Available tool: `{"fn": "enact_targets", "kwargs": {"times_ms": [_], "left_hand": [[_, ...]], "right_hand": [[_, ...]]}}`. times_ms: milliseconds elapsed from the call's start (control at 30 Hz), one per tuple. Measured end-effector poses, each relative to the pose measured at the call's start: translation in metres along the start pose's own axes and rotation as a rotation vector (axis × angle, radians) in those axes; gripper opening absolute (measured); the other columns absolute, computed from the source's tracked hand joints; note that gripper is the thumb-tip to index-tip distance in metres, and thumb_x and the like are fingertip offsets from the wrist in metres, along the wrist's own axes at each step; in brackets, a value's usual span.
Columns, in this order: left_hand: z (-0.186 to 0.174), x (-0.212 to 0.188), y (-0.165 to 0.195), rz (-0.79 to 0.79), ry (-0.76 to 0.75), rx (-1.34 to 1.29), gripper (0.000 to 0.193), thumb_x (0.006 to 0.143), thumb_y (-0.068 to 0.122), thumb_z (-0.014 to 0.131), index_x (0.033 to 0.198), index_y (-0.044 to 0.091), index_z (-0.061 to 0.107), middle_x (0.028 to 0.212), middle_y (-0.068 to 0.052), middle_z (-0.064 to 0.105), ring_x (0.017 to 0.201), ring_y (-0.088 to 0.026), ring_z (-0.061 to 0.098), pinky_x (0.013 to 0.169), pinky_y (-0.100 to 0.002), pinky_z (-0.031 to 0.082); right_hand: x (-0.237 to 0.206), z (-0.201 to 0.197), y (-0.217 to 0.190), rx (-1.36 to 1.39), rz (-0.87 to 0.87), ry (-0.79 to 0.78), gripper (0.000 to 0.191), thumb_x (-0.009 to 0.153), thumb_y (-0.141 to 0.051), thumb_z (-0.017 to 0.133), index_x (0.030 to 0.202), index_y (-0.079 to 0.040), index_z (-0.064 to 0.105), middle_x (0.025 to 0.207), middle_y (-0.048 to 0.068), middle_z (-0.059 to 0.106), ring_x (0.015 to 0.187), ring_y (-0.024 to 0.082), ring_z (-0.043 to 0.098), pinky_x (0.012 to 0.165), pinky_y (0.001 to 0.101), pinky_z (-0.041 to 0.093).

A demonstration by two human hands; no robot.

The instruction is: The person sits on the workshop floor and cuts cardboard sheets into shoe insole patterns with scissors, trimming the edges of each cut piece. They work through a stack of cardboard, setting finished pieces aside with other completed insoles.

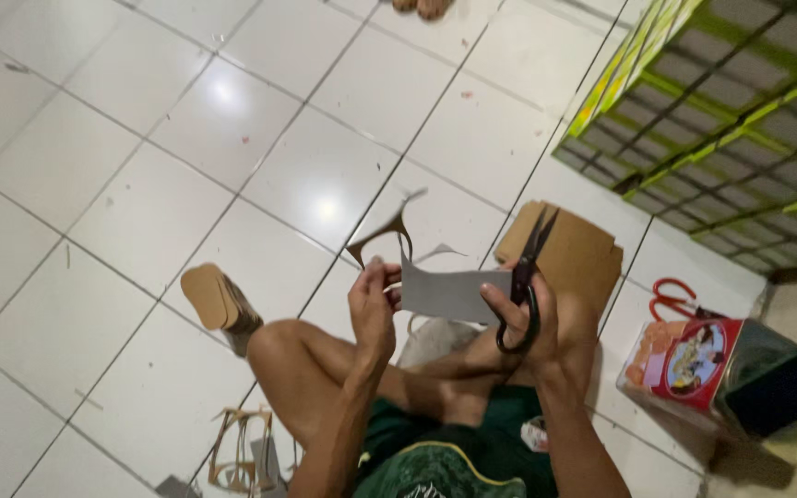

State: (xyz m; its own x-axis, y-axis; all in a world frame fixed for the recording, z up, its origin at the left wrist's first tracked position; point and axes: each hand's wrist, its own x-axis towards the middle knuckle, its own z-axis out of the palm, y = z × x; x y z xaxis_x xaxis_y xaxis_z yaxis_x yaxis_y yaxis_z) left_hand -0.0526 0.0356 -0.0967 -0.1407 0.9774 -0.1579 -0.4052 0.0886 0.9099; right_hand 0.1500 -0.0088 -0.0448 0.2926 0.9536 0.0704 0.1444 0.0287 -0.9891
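Seated on the tiled floor (pixel 140 184), person trimming a grey sheet (pixel 445 293) with black scissors (pixel 523 286).

Largest first: a green wire rack (pixel 721 138) stands far right; brown cardboard (pixel 574 254) lies behind the hands; a printed tin (pixel 694 360) sits near right. The left hand (pixel 373 309) pinches the sheet's left edge, fingers pressed together; the right hand (pixel 528 318) has its fingers through the scissor loops, blades apart. Cutting appears under way; the next cut likely calls for steady tension. Open floor lies left.

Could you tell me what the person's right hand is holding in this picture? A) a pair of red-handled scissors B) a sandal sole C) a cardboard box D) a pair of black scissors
D: the right hand grips black scissors, blades up beside the grey sheet that the left hand holds.
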Motion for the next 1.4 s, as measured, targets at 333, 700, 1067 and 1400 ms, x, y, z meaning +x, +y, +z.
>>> {"fn": "enact_targets", "kwargs": {"times_ms": [333,700,1067,1400], "left_hand": [[0.030,-0.026,0.013,1.062,-0.518,1.193,0.051,0.089,0.005,0.068,0.139,0.014,0.063,0.147,-0.013,0.060,0.145,-0.034,0.046,0.123,-0.065,0.017],[0.040,-0.036,0.028,-0.168,-0.715,0.176,0.028,0.100,0.015,0.066,0.124,-0.001,0.067,0.113,-0.007,0.073,0.106,-0.012,0.070,0.100,-0.038,0.056],[0.052,-0.034,0.051,-0.221,-0.345,-0.307,0.056,0.082,0.010,0.074,0.133,0.010,0.051,0.131,-0.002,0.066,0.113,-0.016,0.066,0.094,-0.031,0.054],[0.046,-0.038,0.032,-0.321,-0.570,0.180,0.035,0.095,0.019,0.074,0.118,-0.008,0.073,0.101,-0.011,0.076,0.091,-0.013,0.067,0.081,-0.027,0.053]], "right_hand": [[-0.009,-0.020,-0.004,-0.130,0.149,0.101,0.035,0.101,-0.040,0.063,0.111,-0.006,0.065,0.081,0.002,0.056,0.076,0.011,0.050,0.068,0.0272,0.041],[0.000,-0.044,-0.013,0.183,0.036,-0.107,0.043,0.090,-0.018,0.083,0.123,-0.004,0.059,0.112,0.014,0.068,0.098,0.022,0.061,0.087,0.0343,0.048],[0.001,-0.036,-0.036,0.151,0.300,-0.220,0.048,0.079,-0.014,0.085,0.119,-0.005,0.061,0.086,0.002,0.067,0.067,0.010,0.057,0.050,0.0251,0.038],[-0.022,-0.048,-0.019,0.107,0.132,-0.268,0.039,0.083,-0.012,0.085,0.114,-0.002,0.064,0.095,-0.001,0.064,0.088,0.008,0.061,0.078,0.0246,0.051]]}}
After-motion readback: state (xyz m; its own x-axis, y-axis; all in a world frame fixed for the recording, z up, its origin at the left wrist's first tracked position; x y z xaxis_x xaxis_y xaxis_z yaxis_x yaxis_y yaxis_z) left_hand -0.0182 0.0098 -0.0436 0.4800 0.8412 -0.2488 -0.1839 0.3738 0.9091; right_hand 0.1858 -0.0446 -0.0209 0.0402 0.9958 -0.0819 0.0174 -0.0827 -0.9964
